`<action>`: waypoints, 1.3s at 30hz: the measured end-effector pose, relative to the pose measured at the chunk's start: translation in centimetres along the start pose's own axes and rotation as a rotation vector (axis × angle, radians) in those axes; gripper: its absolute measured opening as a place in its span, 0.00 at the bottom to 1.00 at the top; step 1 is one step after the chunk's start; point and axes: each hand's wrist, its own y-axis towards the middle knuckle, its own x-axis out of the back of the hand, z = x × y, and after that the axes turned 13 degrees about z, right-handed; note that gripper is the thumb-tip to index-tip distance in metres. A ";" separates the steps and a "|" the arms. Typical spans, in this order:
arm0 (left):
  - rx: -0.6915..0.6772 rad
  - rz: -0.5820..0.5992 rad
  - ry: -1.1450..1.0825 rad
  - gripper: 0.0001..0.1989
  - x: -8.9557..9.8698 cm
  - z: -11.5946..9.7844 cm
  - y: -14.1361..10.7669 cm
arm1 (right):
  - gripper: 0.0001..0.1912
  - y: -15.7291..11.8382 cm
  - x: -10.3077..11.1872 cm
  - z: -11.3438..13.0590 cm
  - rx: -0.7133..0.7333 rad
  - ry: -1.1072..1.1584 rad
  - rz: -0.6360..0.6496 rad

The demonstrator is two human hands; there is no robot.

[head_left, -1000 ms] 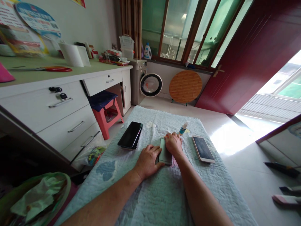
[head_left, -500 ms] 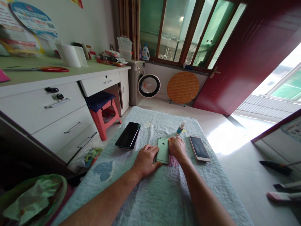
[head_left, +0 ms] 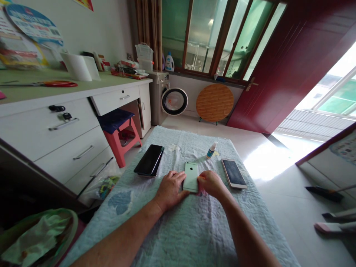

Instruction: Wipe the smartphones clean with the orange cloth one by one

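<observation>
A phone (head_left: 191,178) with a pale silver-green back and a dark apple mark lies face down on the cloth-covered table. My left hand (head_left: 170,190) holds it from the left, fingers along the side edge and thumb at the bottom corner. Against the phone's right edge are the curled, closed fingers of my right hand (head_left: 211,183); anything pinched in them is hidden. Just beyond stands a small spray bottle (head_left: 211,151) with a blue label. To the right lies a phone with a white front (head_left: 234,173). A black phone (head_left: 150,159) rests at the left on another flat item.
A light blue quilted cloth (head_left: 178,230) covers the table. On the left are a drawer desk (head_left: 63,129), a red stool (head_left: 119,137) and a bin (head_left: 66,222). The washing machine (head_left: 160,100) at the back has its door open. A round wooden tabletop (head_left: 215,103) leans by the wall.
My right hand has slid down the phone's right edge, from near its top corner to about the middle. My left hand keeps its place on the phone. The view has shifted slightly.
</observation>
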 end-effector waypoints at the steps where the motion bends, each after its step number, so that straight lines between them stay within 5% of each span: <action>1: 0.003 0.000 0.000 0.30 0.0 -0.1 0.0 | 0.14 -0.3 0.2 0.0 0.015 0.032 0.030; 9: 0.009 -0.010 -0.004 0.29 0.1 -0.3 0.0 | 0.13 -1.9 1.3 0.4 0.110 0.105 0.230; 16: 0.017 -0.015 0.001 0.27 0.0 -0.2 0.0 | 0.11 -2.4 1.4 0.4 0.179 -0.028 0.256; 22: 0.020 -0.015 0.005 0.27 0.1 -0.3 0.1 | 0.12 -2.9 1.6 0.6 0.220 0.053 0.481; 30: -0.008 -0.015 -0.006 0.31 -0.3 0.2 0.1 | 0.09 -2.3 0.7 1.0 0.445 0.079 0.199; 35: -0.013 -0.021 -0.006 0.30 -0.3 0.2 0.0 | 0.11 -1.6 -0.6 0.9 0.396 0.035 0.174; 39: -0.012 -0.011 -0.008 0.29 -0.1 0.0 0.0 | 0.11 -0.4 -1.3 0.4 0.369 0.012 -0.015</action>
